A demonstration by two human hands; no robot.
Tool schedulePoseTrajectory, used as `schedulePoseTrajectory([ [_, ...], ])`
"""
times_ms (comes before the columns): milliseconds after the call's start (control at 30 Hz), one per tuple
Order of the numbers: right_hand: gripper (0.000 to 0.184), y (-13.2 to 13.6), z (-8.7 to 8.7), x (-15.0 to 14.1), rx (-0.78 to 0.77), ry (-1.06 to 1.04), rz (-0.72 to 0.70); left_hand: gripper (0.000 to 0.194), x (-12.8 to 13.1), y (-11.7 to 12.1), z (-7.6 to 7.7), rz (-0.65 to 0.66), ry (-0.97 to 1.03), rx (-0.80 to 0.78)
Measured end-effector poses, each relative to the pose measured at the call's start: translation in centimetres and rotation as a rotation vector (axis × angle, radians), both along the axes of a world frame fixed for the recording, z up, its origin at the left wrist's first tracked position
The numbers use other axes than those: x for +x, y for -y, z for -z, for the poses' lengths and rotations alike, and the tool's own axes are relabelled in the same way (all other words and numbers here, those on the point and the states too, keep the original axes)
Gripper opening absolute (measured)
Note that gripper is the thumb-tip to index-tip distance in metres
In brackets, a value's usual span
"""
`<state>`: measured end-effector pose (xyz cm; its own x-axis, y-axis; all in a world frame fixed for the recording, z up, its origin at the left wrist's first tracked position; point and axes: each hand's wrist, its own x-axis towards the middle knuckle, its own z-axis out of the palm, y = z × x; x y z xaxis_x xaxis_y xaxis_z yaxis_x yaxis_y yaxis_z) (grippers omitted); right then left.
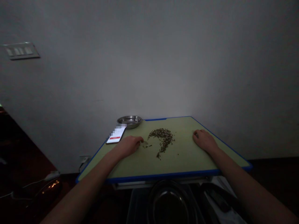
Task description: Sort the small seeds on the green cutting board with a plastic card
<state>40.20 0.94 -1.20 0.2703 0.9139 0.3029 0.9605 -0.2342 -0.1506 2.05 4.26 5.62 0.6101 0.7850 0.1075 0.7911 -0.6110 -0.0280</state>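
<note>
Small dark brown seeds or beans (164, 137) lie in a curved heap on a pale yellow-green tabletop (137, 166) with a blue edge. My left hand (132, 144) is just left of the heap, its fingers bent together near a few scattered pieces. Whether anything small is pinched at its fingertips is too dim and blurred to see. To the right of the heap, my right hand (204, 140) rests on the tabletop, fingers loosely bent, with a gap by the thumb and nothing visible in it.
A shallow steel bowl (130, 122) stands at the back left corner. In front of it, a phone (115, 135) with a lit screen lies near the left edge. A grey wall (163, 62) rises behind the table. Below the front edge is a dark round object (171, 202).
</note>
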Motion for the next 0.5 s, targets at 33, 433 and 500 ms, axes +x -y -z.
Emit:
schedulePoseTrajectory([
  [33,0.03,0.0,0.0,0.0,0.0,0.0,0.0,0.034,-0.1,0.1,0.0,0.008,0.006,-0.001],
  [433,0.03,0.1,-0.1,-0.1,-0.001,0.008,0.0,0.035,0.0,1.2,-0.1,0.019,-0.009,-0.005],
  [500,0.03,0.1,-0.1,-0.1,0.001,0.011,0.001,0.036,0.1,1.2,0.0,0.008,-0.014,0.005],
])
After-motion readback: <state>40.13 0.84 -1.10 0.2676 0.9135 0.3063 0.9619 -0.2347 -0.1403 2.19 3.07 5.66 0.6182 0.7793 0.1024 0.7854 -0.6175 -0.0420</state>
